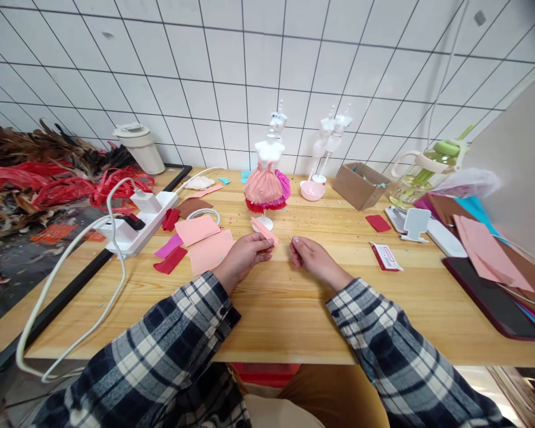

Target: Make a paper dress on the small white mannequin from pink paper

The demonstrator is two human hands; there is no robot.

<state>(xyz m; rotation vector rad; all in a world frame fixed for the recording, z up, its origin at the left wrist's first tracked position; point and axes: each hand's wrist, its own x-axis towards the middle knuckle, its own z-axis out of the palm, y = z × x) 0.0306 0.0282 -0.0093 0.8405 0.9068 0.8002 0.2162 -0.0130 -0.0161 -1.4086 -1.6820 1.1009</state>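
Observation:
My left hand (245,254) rests on the wooden table (294,303) with its fingers pinched on a small pink paper piece (264,230). My right hand (312,258) lies just to its right, fingers pinched together; something thin like a needle may be in them, too small to name. Behind both hands stands a small white mannequin (267,178) on a stand, wearing a layered pink and red paper skirt. Both sleeves are plaid.
Pink and red paper sheets (203,241) and a tape roll (204,214) lie left. A white power strip (136,223) with cables sits further left. A cardboard box (359,185), pink bowl (312,190), bare mannequins (332,139), phone stand (415,224), paper stack (485,246) and dark tablet (494,300) are right.

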